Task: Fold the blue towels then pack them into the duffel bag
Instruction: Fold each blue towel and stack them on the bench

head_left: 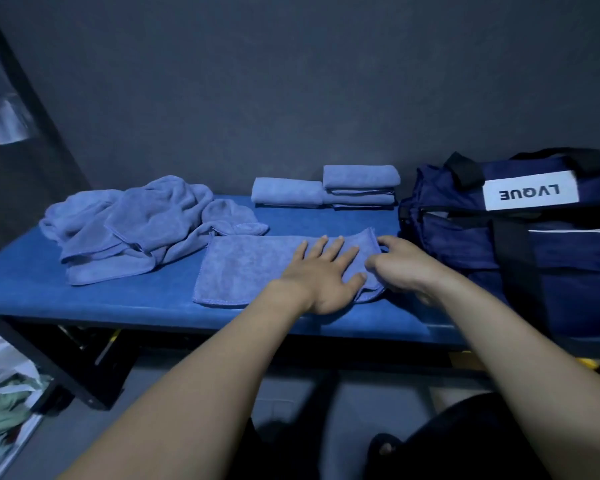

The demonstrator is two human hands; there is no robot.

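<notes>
— Where did the one view sit?
— On the person's head, wide-angle, tilted forward and down over both forearms, close above the blue bench (pixel 84 299).
— Facing what?
— The dark wall (pixel 257 81) behind it. No second view shared anything.

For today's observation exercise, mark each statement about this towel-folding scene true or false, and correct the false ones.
1. The left hand lies flat on the spread towel. True.
2. The duffel bag stands left of the towels. False: it stands at the right end of the bench.
3. Folded towels sit at the back of the bench. True.
4. The right hand holds the bag's strap. False: it grips the towel's right edge.
5. No unfolded towels remain. False: a crumpled pile lies at left.
</notes>
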